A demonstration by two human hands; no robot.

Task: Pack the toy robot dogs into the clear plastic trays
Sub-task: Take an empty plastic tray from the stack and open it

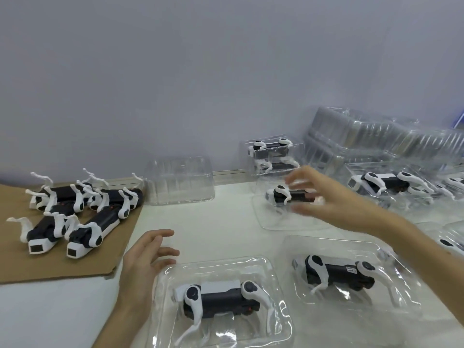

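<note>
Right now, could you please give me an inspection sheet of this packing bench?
Surface: white table, cardboard sheet on its left.
Job's things: loose toy robot dogs heaped on the cardboard; others lie in clear plastic trays centre and right; one empty tray at the back.
Clutter: stack of spare trays against the wall.
Grippers: left hand open by the nearest tray; right hand open, blurred, over a trayed dog.
Cables: nothing seen.
Surroundings: plain grey wall.
</note>
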